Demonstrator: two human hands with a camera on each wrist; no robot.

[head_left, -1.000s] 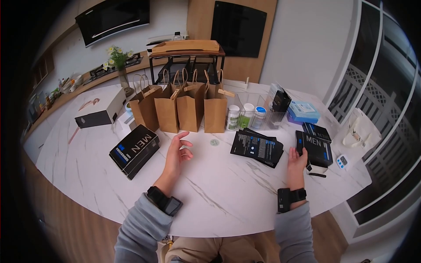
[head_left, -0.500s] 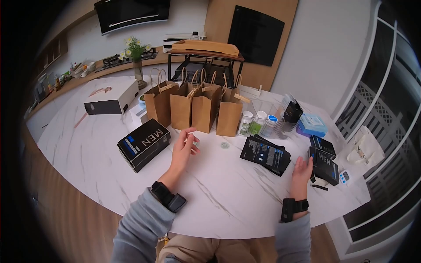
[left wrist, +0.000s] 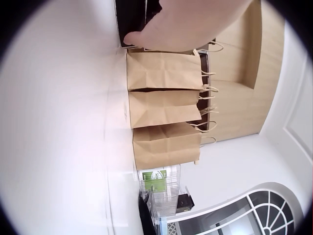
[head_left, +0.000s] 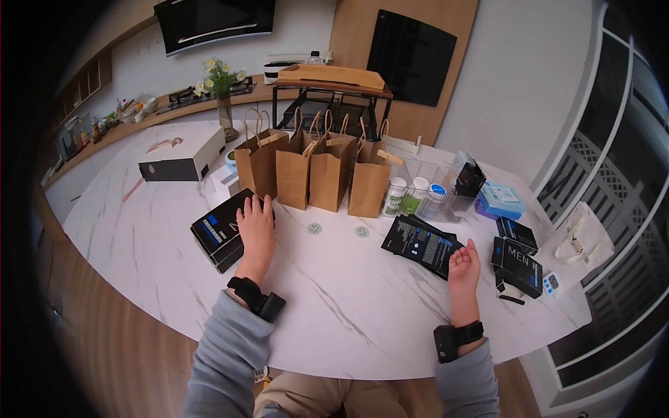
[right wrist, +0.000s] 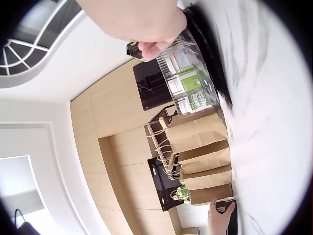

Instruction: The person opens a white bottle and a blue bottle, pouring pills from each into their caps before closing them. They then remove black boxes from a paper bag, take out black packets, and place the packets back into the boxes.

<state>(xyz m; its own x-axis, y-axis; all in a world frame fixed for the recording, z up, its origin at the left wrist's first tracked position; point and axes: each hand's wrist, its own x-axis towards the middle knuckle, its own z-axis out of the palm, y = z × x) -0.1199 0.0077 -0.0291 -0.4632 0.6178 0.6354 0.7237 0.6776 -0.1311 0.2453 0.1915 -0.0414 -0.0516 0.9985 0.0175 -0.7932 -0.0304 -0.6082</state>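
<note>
In the head view the left hand lies over the right part of a black MEN box, its fingers spread across the top. The left wrist view shows that hand against a dark box. My right hand, palm turned up and fingers slightly bent, is at the right end of several fanned black packets; whether it touches them I cannot tell. To its right lie two more black boxes, one marked MEN. The right wrist view has the right hand above dark packets.
Brown paper bags with clothespins stand in a row at the middle back. Right of them is a clear organizer with bottles. A white box lies at the back left, and a small timer at the right. Two round stickers are on the tabletop.
The left hand has moved left and down onto the black box. My right hand has shifted left from the boxes towards the packets. The head view has turned a little.
</note>
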